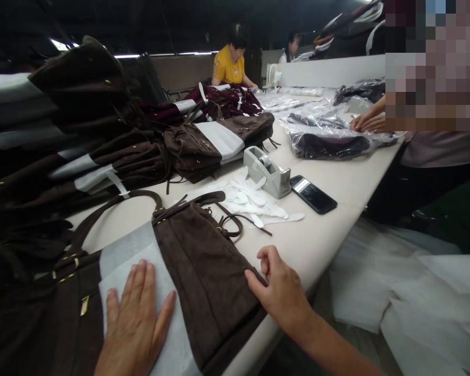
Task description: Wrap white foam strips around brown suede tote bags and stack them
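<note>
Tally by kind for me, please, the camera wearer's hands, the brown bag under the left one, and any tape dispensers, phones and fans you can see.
Hands: 2, the left hand and the right hand
Bag under the left hand: 1 brown bag
Tape dispensers: 1 grey tape dispenser
Phones: 1 dark phone
Fans: 1 fan
Total: 6

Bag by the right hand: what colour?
The bag is dark brown, best seen in the head view.

Free room: table [307, 237] before phone [314, 195]; brown bag [215, 266] (plus tape dispenser [272, 177]) blocks left
</note>
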Available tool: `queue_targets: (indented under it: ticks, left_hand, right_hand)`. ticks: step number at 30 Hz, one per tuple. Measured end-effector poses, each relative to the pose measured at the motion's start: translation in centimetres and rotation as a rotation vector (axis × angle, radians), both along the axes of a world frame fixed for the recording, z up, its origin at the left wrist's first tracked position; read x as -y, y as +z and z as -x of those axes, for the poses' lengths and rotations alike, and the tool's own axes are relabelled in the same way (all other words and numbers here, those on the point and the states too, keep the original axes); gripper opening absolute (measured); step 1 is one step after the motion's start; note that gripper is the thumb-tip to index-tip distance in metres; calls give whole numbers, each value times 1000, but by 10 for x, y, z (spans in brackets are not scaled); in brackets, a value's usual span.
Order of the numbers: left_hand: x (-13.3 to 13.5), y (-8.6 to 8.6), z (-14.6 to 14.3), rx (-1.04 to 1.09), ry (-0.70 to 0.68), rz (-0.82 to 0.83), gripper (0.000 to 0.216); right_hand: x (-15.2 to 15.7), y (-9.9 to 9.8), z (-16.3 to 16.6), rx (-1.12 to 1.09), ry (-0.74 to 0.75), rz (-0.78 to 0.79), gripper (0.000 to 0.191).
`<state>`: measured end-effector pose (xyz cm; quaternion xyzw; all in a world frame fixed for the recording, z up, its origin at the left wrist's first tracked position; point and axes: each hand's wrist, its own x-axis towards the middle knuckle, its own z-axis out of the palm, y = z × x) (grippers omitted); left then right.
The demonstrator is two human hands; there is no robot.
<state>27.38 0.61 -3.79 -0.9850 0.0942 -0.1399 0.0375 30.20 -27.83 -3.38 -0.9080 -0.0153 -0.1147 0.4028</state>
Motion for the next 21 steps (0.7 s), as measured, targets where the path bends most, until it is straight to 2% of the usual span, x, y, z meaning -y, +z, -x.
queue_targets:
  ticks: [2, 4, 6, 8, 10, 13, 16, 18, 21]
  left_hand:
    - [0, -2, -1, 41, -8, 2, 67]
    - [1, -3, -1, 79, -2, 5, 66]
    - [4, -2, -2, 75, 10, 16, 65]
    - [7, 1, -2, 51, 34, 42, 66]
    - [10, 4, -1, 17, 59, 72, 69]
    - [13, 7, -1, -23, 71, 102, 74]
    - [15, 10, -2, -53, 74, 117, 76]
    - [15, 11, -2, -67, 77, 122, 77]
    - [15, 12, -3, -67, 78, 112, 77]
  right_hand:
    - [-1, -3, -3, 119, 177, 106, 44]
    - [-2, -9, -3, 205, 351, 187, 55]
    - [-1, -14, 1, 205, 396, 236, 56]
    - [4, -16, 9, 174, 359, 224, 52]
    - [14, -13, 17, 139, 332, 130, 46]
    - [32, -1, 23, 6, 312, -151, 38]
    - [46, 12, 15, -143, 347, -386, 36]
    - [49, 17, 3, -189, 439, -452, 42]
    - [48, 18, -17, -176, 669, -418, 51]
